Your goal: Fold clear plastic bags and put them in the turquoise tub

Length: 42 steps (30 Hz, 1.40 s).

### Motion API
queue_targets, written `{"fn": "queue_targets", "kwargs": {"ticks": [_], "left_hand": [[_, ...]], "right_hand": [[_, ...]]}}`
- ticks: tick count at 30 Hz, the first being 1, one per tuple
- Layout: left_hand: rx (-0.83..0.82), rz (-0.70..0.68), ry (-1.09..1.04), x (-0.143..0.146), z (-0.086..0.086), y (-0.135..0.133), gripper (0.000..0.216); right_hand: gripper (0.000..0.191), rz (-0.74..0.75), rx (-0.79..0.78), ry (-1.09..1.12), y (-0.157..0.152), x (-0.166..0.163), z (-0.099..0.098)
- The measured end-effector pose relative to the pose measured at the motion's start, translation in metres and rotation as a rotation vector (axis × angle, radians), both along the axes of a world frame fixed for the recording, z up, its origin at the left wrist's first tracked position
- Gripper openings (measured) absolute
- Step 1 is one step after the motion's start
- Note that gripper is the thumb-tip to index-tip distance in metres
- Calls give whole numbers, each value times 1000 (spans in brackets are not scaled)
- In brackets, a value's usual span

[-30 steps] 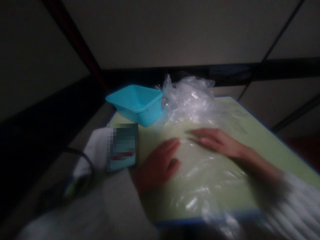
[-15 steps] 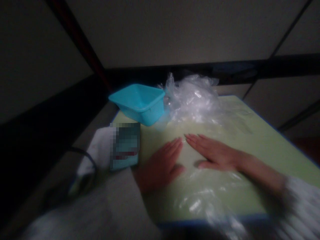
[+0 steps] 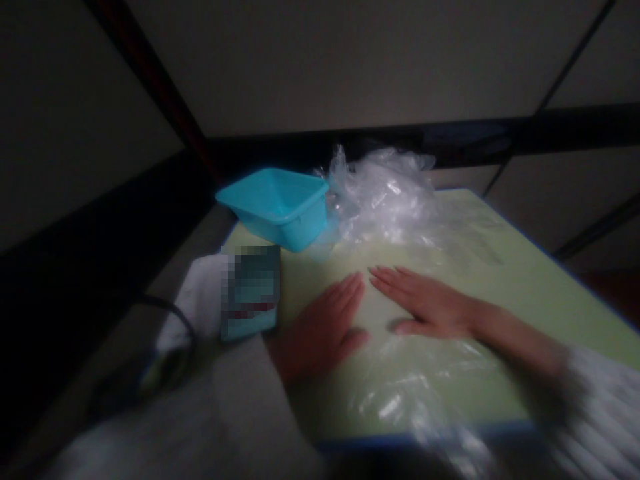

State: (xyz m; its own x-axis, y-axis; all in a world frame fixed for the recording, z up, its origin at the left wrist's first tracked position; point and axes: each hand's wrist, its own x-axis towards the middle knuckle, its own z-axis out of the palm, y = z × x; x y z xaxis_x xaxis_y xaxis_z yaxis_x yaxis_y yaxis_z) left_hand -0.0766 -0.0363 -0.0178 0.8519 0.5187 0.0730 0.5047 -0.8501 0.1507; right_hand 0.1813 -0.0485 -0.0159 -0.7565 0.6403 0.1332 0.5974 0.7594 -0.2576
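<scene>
My left hand (image 3: 325,327) lies flat with its fingers stretched out over a clear plastic sheet or bag (image 3: 395,403) on the table. My right hand (image 3: 425,303) rests flat on the same plastic, fingers out and thumb apart. The fingertips of both hands point towards each other with a small gap between them. The plastic is see-through, so its edges are hard to make out; its crumpled near end hangs over the table's front edge. Neither hand grips anything.
The table (image 3: 545,300) has a yellow-green top with a blue edge. A turquoise plastic basin (image 3: 305,223) stands at the back left, beside a heap of crumpled clear plastic (image 3: 390,193). Left of my left hand lies a box-like item (image 3: 253,290), blurred out, by a white cloth-like thing (image 3: 197,293).
Both hands stay flat in nearly the same place. The whole view has shifted very slightly.
</scene>
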Motion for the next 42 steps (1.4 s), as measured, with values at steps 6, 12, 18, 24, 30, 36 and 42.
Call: {"fn": "queue_targets", "kwargs": {"ticks": [6, 12, 18, 24, 30, 36, 42], "left_hand": [[-19, 8, -2, 0, 0, 0, 68], [-6, -5, -94, 0, 9, 1, 67], [-64, -70, -73, 6, 8, 5, 62], [-86, -66, -23, 6, 4, 7, 61], [-76, -64, -18, 7, 5, 5, 60], [-85, -64, -18, 6, 5, 8, 59], [-31, -8, -116, -2, 6, 15, 56]], "right_hand": [[82, 1, -19, 11, 1, 0, 0], [80, -9, 17, 42, -1, 7, 11], [83, -30, 13, -20, -4, 10, 14], [86, -25, -26, -20, -4, 11, 5], [86, -38, -29, -11, -5, 10, 1], [74, -59, -159, 109, -4, 17, 22], [49, -287, -250, 342, 0, 34, 43]]}}
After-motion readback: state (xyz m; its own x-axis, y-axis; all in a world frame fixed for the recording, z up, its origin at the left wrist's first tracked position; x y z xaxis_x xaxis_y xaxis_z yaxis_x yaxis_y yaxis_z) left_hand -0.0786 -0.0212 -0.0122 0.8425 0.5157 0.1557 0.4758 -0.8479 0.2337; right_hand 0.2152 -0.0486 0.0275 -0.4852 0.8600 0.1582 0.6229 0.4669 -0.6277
